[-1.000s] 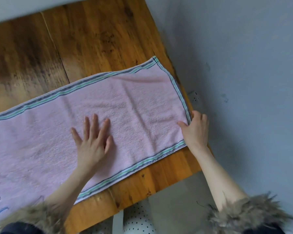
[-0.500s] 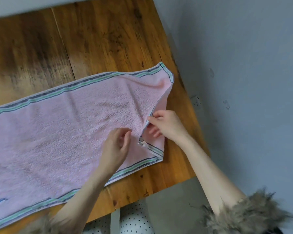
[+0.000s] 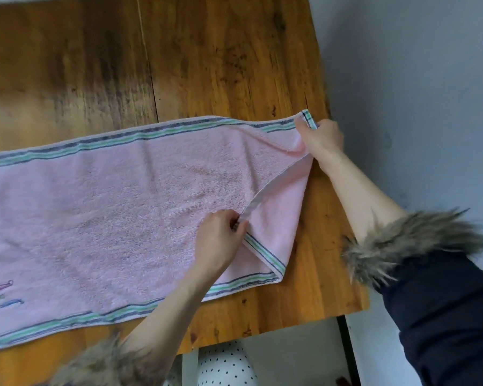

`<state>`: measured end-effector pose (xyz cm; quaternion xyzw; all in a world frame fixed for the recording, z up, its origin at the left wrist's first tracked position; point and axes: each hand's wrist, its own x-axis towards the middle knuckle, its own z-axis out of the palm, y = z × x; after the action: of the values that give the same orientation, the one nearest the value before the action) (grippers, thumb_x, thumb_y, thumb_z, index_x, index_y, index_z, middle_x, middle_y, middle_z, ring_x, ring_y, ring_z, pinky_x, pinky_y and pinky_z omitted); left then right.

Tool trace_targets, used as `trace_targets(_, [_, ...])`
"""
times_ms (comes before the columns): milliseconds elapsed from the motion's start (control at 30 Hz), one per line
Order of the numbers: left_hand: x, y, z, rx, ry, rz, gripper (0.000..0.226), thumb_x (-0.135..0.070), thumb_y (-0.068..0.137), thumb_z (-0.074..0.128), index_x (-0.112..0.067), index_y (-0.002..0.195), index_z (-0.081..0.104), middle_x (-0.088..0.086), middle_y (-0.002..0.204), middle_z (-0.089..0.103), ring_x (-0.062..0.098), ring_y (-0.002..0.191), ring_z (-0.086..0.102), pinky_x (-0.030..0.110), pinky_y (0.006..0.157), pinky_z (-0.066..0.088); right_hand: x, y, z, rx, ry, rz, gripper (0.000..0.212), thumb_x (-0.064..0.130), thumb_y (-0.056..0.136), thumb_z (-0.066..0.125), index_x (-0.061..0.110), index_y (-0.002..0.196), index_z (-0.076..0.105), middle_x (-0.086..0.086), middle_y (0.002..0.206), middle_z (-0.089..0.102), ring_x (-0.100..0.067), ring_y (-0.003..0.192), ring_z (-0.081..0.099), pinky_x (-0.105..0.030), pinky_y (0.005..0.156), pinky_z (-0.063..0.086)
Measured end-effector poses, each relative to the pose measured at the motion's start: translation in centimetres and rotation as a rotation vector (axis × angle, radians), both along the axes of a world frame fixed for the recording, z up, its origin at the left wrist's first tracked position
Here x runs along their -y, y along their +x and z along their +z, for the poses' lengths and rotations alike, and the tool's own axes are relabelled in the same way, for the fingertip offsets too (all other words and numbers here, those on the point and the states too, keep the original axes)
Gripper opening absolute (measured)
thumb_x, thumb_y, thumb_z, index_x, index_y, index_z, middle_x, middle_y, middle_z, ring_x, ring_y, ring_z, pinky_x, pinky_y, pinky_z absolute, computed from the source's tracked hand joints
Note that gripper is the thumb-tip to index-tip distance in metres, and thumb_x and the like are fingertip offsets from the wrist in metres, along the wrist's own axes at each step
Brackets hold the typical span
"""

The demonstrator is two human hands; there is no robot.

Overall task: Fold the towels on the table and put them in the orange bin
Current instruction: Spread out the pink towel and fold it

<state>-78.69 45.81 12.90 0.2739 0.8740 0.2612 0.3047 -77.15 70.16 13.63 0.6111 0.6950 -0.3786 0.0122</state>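
Towel [image 3: 117,218], pink with striped edges, lies long across the wooden table [image 3: 221,65]. Its left end runs out of view. The orange bin is not in sight.

The right hand [image 3: 322,136] pinches the far corner of the towel's short end, at the right edge of the table. The left hand [image 3: 216,239] pinches the near corner of that same end and has it pulled in over the pink cloth, so the end lies turned up in a slanted flap. Both hands are closed on the towel. Furry cuffs [image 3: 407,240] sit on both sleeves.

The step looks like the first fold, so the task seems to be near its start.

To do it well, the person should lift both corners to the same height and carry them together toward the left end. The striped edges should line up, far on far and near on near. The short end should stay tight between the hands, or it may sag and make a crooked fold. Then the hands can lay it down and press it flat.
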Motion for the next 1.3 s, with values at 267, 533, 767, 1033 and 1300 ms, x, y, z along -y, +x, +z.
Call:
trace_targets(267, [-0.9,0.9,-0.3,-0.067,-0.197,-0.069,0.024,-0.031,0.089,0.05,-0.013,0.091,0.066,0.004,0.098,0.06,0.028,0.096,0.044,0.033,0.075,0.034,-3.5,1.0,-0.2,-0.036,0.064,-0.116,0.012,0.022,0.087,0.06,0.014,0.079,0.063,-0.004,0.083,0.062,-0.02,0.074,0.057,-0.024,0.058,0.04])
trace_targets(533, [-5.1,3.2,-0.3,0.006,-0.255,-0.342,0.026,-0.036,0.092,0.046,-0.017,0.102,0.061,0.005,0.112,0.055,0.028,0.11,0.04,0.037,0.084,0.035,-6.6,6.3,2.2,0.015,0.203,-0.335,0.014,0.017,0.082,0.06,0.009,0.078,0.07,-0.014,0.085,0.068,-0.029,0.082,0.062,-0.033,0.07,0.046])
trace_targets(767, [-5.2,2.6,2.4,0.325,-0.082,-0.346,0.034,-0.014,0.092,0.047,-0.01,0.06,0.035,0.003,0.056,0.031,0.016,0.052,0.028,0.031,0.051,0.017,-4.8,6.9,5.9,-0.018,0.252,-0.216,0.024,0.024,0.085,0.059,0.001,0.086,0.069,-0.011,0.073,0.057,-0.023,0.072,0.051,-0.028,0.062,0.037])
trace_targets(1033, [3.0,-2.8,7.7,0.377,0.052,-0.098,0.03,-0.018,0.087,0.058,-0.016,0.059,0.05,-0.003,0.054,0.046,0.009,0.049,0.037,0.017,0.045,0.027,4.8,-0.5,11.5,-0.109,0.281,0.146,0.021,0.03,0.092,0.057,0.013,0.078,0.056,-0.001,0.078,0.06,-0.018,0.07,0.064,-0.031,0.058,0.056])
trace_targets(1300, [17.3,-11.3,10.4,0.521,0.157,0.104,0.022,-0.015,0.085,0.063,-0.015,0.065,0.053,-0.008,0.054,0.057,0.008,0.056,0.047,0.025,0.058,0.034,17.1,-11.7,14.8,-0.188,0.309,0.319,0.019,0.028,0.09,0.059,0.01,0.086,0.063,-0.001,0.08,0.058,-0.023,0.079,0.067,-0.038,0.071,0.058])
